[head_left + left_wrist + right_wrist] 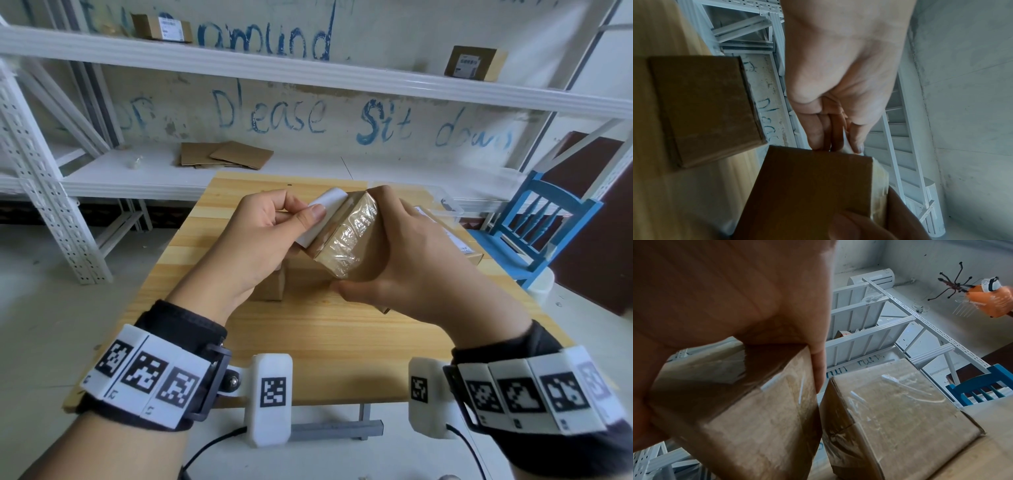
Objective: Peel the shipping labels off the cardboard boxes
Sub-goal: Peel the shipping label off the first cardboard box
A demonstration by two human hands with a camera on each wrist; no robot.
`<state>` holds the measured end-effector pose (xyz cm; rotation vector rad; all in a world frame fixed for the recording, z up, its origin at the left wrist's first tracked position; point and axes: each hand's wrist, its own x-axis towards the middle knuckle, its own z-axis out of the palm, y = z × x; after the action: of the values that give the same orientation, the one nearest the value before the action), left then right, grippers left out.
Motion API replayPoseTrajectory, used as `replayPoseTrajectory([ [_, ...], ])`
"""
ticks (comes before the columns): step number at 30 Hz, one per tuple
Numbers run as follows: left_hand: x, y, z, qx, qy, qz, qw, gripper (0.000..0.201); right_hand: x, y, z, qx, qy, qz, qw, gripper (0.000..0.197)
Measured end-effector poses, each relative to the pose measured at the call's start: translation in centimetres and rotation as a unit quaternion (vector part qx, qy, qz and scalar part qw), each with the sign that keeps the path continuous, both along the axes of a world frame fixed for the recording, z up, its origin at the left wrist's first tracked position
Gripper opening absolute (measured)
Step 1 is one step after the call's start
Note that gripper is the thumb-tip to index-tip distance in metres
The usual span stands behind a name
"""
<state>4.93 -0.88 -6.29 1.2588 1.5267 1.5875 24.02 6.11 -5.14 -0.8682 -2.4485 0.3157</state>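
A small cardboard box [349, 240] wrapped in clear tape is held tilted above the wooden table [308, 342]. My right hand [404, 260] grips it from the right and underneath, and it also shows as the box [756, 410] in the right wrist view and the box [807, 186] in the left wrist view. My left hand [274, 226] pinches the white shipping label [323, 212] between thumb and fingers. The label curls away from the box's left face, its lower part still against the cardboard. The left hand [838, 97] shows with a white sliver of label [845, 144] between its fingers.
A second box [274, 284] sits on the table under my left hand, and another taped box [900, 410] lies to the right. A clear plastic bin [442, 202] stands at the table's back right. White metal shelving [239, 68] with boxes and flat cardboard is behind, a blue chair [544, 222] at right.
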Motion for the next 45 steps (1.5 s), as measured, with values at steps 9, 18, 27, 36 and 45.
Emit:
replayPoseTrajectory([
  [9,0.02,-0.14,0.10,-0.001,0.005,-0.001,1.000,0.021,0.01,0.01,0.02,0.000,0.002,0.004,1.000,0.081],
  [18,0.04,-0.33,0.21,-0.003,0.012,0.001,1.000,0.025,-0.03,0.05,-0.05,0.004,0.008,0.013,1.000,0.081],
  [27,-0.08,-0.26,0.12,-0.008,0.015,0.006,1.000,0.029,-0.09,0.06,0.01,0.008,0.005,0.015,1.000,0.080],
  [36,-0.31,-0.06,0.22,0.000,-0.018,-0.026,0.999,0.022,-0.13,0.05,-0.02,0.013,-0.004,0.007,1.000,0.082],
  [45,-0.22,-0.09,0.23,-0.007,-0.019,-0.023,1.000,0.023,-0.17,-0.04,0.06,0.016,-0.013,0.002,1.000,0.083],
])
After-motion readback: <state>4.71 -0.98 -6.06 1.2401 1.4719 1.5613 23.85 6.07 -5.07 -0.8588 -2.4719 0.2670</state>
